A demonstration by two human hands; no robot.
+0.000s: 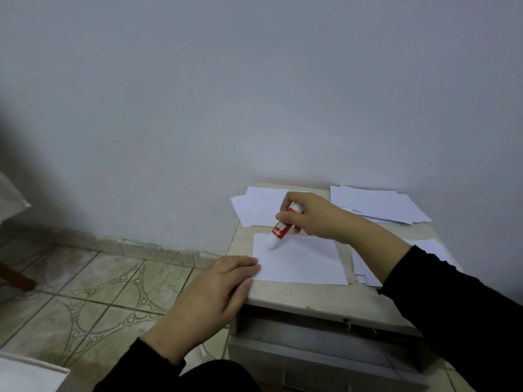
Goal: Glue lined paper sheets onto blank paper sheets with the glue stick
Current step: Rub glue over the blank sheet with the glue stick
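Observation:
A white paper sheet lies flat in the middle of a small beige cabinet top. My right hand grips a red and white glue stick, tilted, with its tip touching the sheet's far left corner. My left hand lies with straight fingers pressing the sheet's near left edge. Whether the sheet is lined or blank cannot be told.
Paper piles lie around the sheet: one at the back left, one at the back right, one at the right partly under my sleeve. A grey wall stands behind. Tiled floor spreads to the left. The cabinet's drawer front is below.

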